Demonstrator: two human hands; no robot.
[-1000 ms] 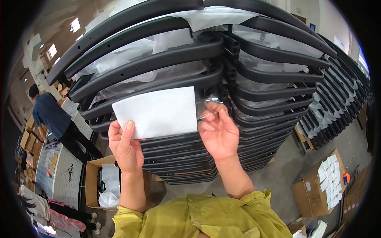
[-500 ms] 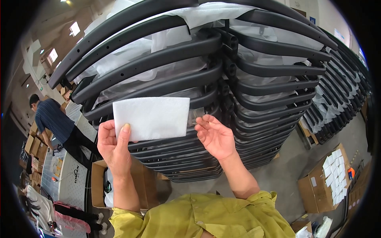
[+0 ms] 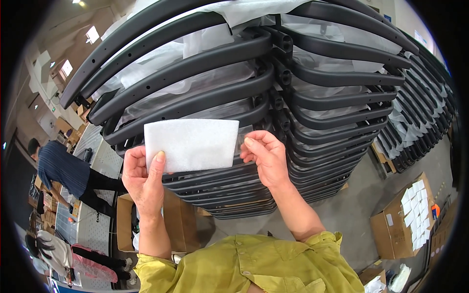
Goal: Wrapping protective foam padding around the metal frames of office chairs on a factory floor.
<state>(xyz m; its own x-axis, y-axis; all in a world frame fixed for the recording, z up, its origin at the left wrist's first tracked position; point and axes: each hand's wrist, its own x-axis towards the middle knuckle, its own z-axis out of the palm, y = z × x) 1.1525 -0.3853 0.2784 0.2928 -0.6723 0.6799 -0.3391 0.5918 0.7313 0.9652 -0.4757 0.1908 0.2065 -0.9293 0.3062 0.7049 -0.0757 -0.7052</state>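
My left hand (image 3: 145, 178) grips the left end of a white foam pouch or folded foam sheet (image 3: 193, 145), thumb in front and fingers behind. The piece is held flat toward me, before a stack of black curved metal frames (image 3: 215, 105). Just off its right edge is my right hand (image 3: 266, 158), with its fingers curled and the thumb pressed to them. A faint clear bit shows between those fingertips and the foam edge; what the right hand pinches is too small to make out.
White wrapping sheets (image 3: 173, 68) lie between the stacked frames. An open carton (image 3: 181, 222) stands below on the left; another carton (image 3: 391, 237) with white pieces is at right. A co-worker (image 3: 63, 166) bends over a workbench (image 3: 93, 227); another person (image 3: 58, 249) is lower left.
My right hand has turned and its fingers have curled in more. The clear plastic piece seen at its fingertips is now mostly hidden. The foam piece has shifted slightly right.
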